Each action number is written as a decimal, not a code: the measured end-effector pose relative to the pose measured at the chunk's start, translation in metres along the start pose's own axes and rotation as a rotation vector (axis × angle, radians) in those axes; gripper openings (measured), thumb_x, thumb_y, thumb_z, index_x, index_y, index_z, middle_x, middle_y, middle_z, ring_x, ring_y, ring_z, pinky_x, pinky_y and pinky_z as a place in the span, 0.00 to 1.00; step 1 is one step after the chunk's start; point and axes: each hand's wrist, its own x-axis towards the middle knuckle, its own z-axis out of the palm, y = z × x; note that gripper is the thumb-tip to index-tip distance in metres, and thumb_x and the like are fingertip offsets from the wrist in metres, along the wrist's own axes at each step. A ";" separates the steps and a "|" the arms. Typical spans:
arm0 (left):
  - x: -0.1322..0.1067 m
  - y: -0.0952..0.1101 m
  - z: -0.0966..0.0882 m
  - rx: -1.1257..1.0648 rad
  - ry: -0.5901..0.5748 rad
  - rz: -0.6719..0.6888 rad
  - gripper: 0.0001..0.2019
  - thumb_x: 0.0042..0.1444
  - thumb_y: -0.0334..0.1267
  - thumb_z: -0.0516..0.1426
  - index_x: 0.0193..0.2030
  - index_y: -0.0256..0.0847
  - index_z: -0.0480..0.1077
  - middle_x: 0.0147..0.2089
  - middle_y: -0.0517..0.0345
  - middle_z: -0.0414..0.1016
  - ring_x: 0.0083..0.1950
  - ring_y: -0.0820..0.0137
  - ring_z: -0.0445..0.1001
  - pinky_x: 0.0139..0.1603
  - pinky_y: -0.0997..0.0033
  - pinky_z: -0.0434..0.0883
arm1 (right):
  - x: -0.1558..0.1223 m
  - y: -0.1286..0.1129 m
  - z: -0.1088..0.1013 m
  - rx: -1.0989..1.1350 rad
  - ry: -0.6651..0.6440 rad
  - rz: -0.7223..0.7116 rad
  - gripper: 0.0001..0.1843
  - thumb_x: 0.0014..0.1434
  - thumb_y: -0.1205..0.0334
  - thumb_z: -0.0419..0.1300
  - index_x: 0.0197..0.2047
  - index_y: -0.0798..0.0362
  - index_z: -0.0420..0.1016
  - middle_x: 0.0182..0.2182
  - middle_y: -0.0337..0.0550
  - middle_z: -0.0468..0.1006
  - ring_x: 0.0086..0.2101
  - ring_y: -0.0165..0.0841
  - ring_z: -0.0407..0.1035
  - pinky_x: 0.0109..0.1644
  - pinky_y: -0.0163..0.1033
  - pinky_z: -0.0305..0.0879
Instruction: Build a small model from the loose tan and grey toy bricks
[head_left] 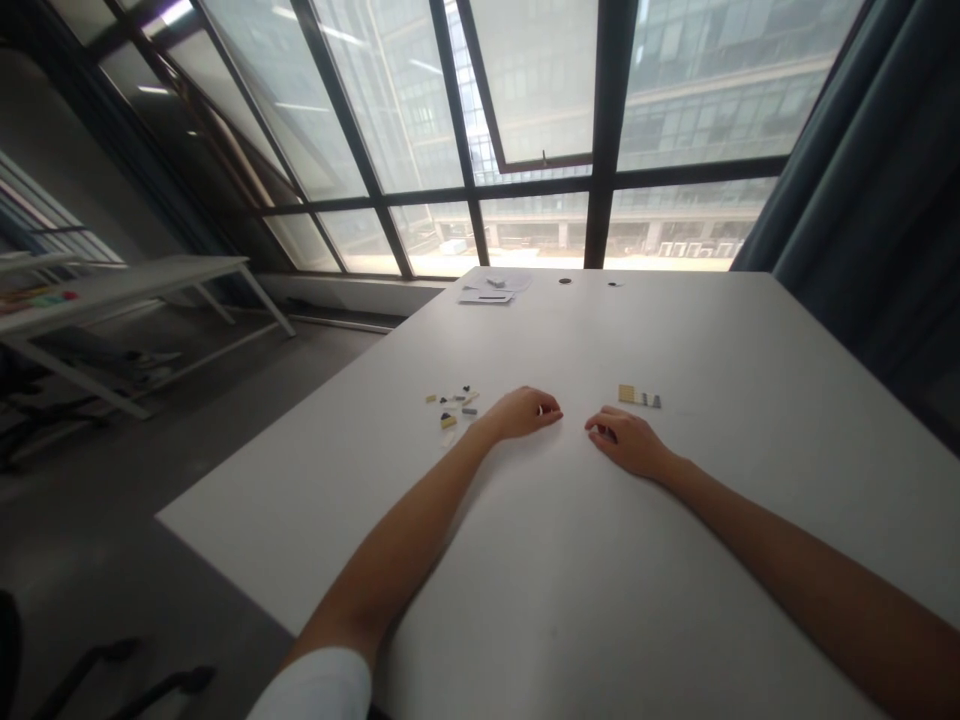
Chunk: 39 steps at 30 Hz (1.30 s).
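Observation:
My left hand (527, 412) rests on the white table, its fingers loosely curled and apart, with nothing visible in them. Facing it across a small gap, my right hand (630, 440) also lies on the tabletop, loosely bent with a space between thumb and fingers. I see no object in it. Just left of my left hand is a loose group of small building bricks: a tan brick (448, 422), a grey brick (469, 411), a small black piece (466, 388) and several others. Beyond my right hand lies a tan flat piece (626, 393) beside a row of small grey and white pieces (651, 400).
White papers (486, 297) lie at the table's far left corner. A dark round spot (565, 281) and a small dark item (613, 284) are near the far edge. Another white table (150, 280) stands at left; a dark curtain (847, 190) hangs at right.

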 end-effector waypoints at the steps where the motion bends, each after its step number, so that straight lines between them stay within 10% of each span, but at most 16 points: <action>1: -0.002 -0.006 -0.011 -0.016 0.028 -0.035 0.14 0.63 0.45 0.54 0.41 0.43 0.80 0.38 0.57 0.82 0.36 0.70 0.75 0.39 0.72 0.67 | 0.000 0.000 0.000 -0.001 -0.001 0.002 0.09 0.63 0.61 0.57 0.42 0.49 0.79 0.34 0.40 0.75 0.34 0.32 0.68 0.40 0.35 0.60; 9: -0.038 -0.083 -0.078 0.141 0.309 -0.637 0.13 0.58 0.45 0.60 0.43 0.41 0.81 0.38 0.54 0.82 0.36 0.68 0.76 0.41 0.72 0.70 | -0.001 0.004 0.004 0.000 0.005 -0.007 0.10 0.63 0.59 0.56 0.41 0.48 0.79 0.34 0.41 0.75 0.32 0.32 0.68 0.39 0.36 0.61; 18: -0.082 -0.161 -0.076 0.057 0.272 -1.057 0.12 0.45 0.39 0.69 0.39 0.44 0.82 0.41 0.54 0.83 0.41 0.66 0.78 0.39 0.74 0.70 | -0.001 0.005 0.005 0.012 0.016 -0.004 0.11 0.63 0.59 0.55 0.41 0.48 0.79 0.32 0.41 0.75 0.31 0.32 0.68 0.38 0.37 0.61; 39: -0.086 -0.174 -0.063 0.032 0.217 -1.221 0.12 0.39 0.35 0.72 0.34 0.44 0.80 0.46 0.48 0.83 0.48 0.56 0.79 0.42 0.66 0.72 | -0.002 0.004 0.004 0.008 0.021 -0.003 0.11 0.63 0.58 0.55 0.40 0.48 0.79 0.32 0.41 0.76 0.31 0.32 0.68 0.37 0.37 0.61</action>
